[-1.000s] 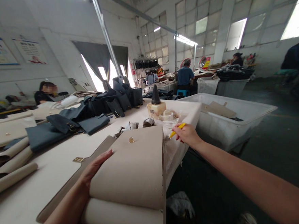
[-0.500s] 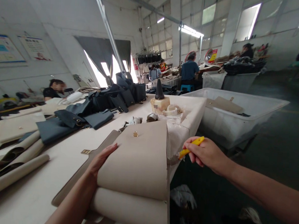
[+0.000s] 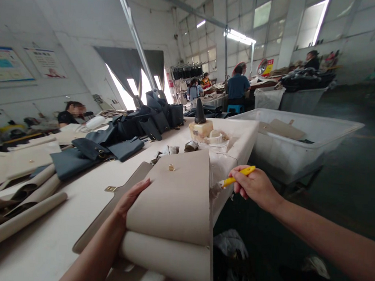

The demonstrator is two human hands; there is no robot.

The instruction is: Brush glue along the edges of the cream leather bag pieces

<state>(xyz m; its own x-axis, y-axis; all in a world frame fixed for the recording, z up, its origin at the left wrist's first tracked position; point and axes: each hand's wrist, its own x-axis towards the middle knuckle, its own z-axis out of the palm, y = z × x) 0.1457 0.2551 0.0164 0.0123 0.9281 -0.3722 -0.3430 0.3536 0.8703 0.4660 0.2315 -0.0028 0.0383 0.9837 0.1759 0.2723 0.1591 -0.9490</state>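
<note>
Brush (image 3: 239,176) rose; right grip (image 3: 257,188) pinches it, left grip (image 3: 133,196) holds smooth, seemingly leather bag (image 3: 175,199).

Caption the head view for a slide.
Left grip on a beige bag piece with gold clasp, right grip holding a yellow-handled tool beside its edge.

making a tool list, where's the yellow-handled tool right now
In the head view, right of centre: the yellow-handled tool is in the right hand, its tip beside the beige bag.
</note>
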